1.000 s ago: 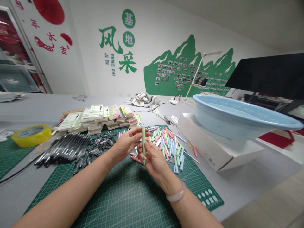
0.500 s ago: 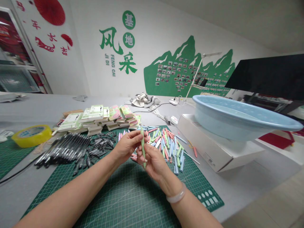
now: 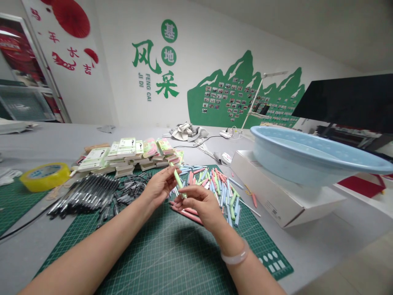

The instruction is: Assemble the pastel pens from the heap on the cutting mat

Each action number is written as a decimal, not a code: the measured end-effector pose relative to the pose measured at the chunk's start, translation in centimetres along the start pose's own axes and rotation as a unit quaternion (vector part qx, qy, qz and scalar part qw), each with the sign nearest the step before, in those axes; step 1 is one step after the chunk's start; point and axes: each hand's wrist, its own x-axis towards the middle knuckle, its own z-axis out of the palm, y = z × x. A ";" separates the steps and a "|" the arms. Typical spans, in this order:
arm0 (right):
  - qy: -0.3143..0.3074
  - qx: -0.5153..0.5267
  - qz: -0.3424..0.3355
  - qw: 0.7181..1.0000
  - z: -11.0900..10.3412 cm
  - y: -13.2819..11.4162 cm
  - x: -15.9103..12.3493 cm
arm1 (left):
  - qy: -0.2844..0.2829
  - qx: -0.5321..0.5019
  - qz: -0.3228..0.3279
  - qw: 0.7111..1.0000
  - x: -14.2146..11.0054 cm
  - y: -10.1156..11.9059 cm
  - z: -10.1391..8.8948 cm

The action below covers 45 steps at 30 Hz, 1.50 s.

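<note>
A light green pen [image 3: 177,177] slants between my hands above the cutting mat [image 3: 144,258]. My left hand [image 3: 159,186] pinches its upper part between thumb and fingers. At the lower end, my right hand [image 3: 204,205] has its thumb and forefinger closed on the pen; its tip is partly hidden by the fingers. Just beyond them spreads a heap of pink, blue and green pen parts [image 3: 225,186]. Several pink pens [image 3: 188,214] lie on the mat below my right hand.
Black pens [image 3: 87,192] lie in a bunch at left, with a roll of yellow tape [image 3: 46,176] beside them. Stacked small boxes [image 3: 124,152] stand behind. On the right a blue basin [image 3: 285,159] rests on a white carton [image 3: 267,190]. Grey cloth [image 3: 187,133] lies farther back.
The pen has tilted from upright to leaning left at its top. My right hand has turned and shifted its fingers to the lower end, uncovering the pink pens. The view has moved slightly.
</note>
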 end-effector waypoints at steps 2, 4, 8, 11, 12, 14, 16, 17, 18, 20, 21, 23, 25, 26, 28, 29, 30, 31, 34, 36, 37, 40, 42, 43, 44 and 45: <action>0.000 -0.006 0.003 1.000 0.1 0.2 0.0 | -0.007 0.001 0.004 1.000 -0.1 0.0 0.1; -0.002 -0.012 0.008 1.000 0.3 0.3 -0.1 | -0.012 0.001 0.008 1.000 -0.1 0.0 0.0; 0.001 -0.012 0.007 1.000 0.3 0.7 -0.1 | -0.012 0.005 0.011 1.000 0.1 0.1 -0.4; -0.002 -0.017 -0.003 1.000 0.2 0.9 -0.1 | -0.009 0.012 0.008 1.000 0.1 0.1 -0.3; -0.007 -0.021 -0.007 1.000 0.2 1.0 0.0 | -0.010 0.015 0.005 1.000 0.0 0.0 -0.3; -0.026 -0.035 -0.017 0.999 0.4 1.0 0.0 | -0.012 0.024 -0.001 1.000 -0.3 0.1 0.0; -0.050 -0.064 -0.025 0.996 0.6 0.8 0.0 | -0.017 0.036 -0.004 0.999 -0.6 0.2 0.3; -0.062 -0.084 -0.028 0.994 0.6 0.7 0.0 | -0.020 0.043 -0.004 0.999 -0.8 0.3 0.5; -0.070 -0.108 -0.031 0.991 0.7 0.6 0.0 | -0.024 0.050 -0.003 0.998 -0.9 0.4 0.6; -0.076 -0.164 -0.041 0.983 0.7 0.5 0.0 | -0.031 0.061 -0.003 0.998 -1.1 0.5 0.7; -0.075 -0.194 -0.050 0.977 0.6 0.4 0.0 | -0.035 0.064 -0.002 0.997 -1.1 0.6 0.7; -0.071 -0.249 -0.072 0.963 0.5 0.4 0.0 | -0.042 0.068 -0.002 0.997 -1.1 0.6 0.7; -0.067 -0.290 -0.093 0.950 0.4 0.5 -0.1 | -0.050 0.070 -0.002 0.996 -1.0 0.6 0.6; -0.064 -0.306 -0.103 0.944 0.4 0.5 -0.2 | -0.055 0.070 -0.002 0.996 -1.0 0.6 0.6; -0.056 -0.336 -0.120 0.932 0.3 0.7 -0.2 | -0.063 0.068 -0.001 0.996 -0.9 0.5 0.5; -0.052 -0.350 -0.129 0.926 0.3 0.8 -0.3 | -0.066 0.066 0.000 0.996 -0.9 0.5 0.5; -0.048 -0.364 -0.137 0.920 0.2 0.9 -0.3 | -0.068 0.064 0.000 0.996 -0.9 0.4 0.5; -0.045 -0.377 -0.144 0.914 0.2 0.9 -0.3 | -0.069 0.063 0.000 0.996 -0.9 0.4 0.5; -0.050 -0.402 -0.155 0.901 0.3 1.1 -0.3 | -0.074 0.065 -0.004 0.995 -1.0 0.3 0.6; -0.060 -0.406 -0.153 0.899 0.4 1.0 -0.2 | -0.084 0.069 -0.008 0.994 -1.1 0.3 0.6; -0.065 -0.406 -0.152 0.899 0.5 1.0 -0.2 | -0.088 0.070 -0.009 0.994 -1.1 0.3 0.6; -0.073 -0.408 -0.152 0.897 0.6 0.7 -0.3 | -0.083 0.074 -0.005 0.994 -1.0 0.4 0.6; -0.078 -0.418 -0.154 0.892 0.6 0.6 -0.4 | -0.073 0.075 -0.002 0.995 -1.0 0.5 0.5; -0.078 -0.423 -0.155 0.889 0.6 0.5 -0.5 | -0.069 0.076 -0.002 0.995 -1.0 0.5 0.5; -0.078 -0.427 -0.155 0.887 0.5 0.5 -0.5 | -0.070 0.078 -0.002 0.995 -1.0 0.5 0.5; -0.078 -0.430 -0.154 0.886 0.5 0.5 -0.6 | -0.072 0.079 -0.003 0.994 -1.0 0.5 0.5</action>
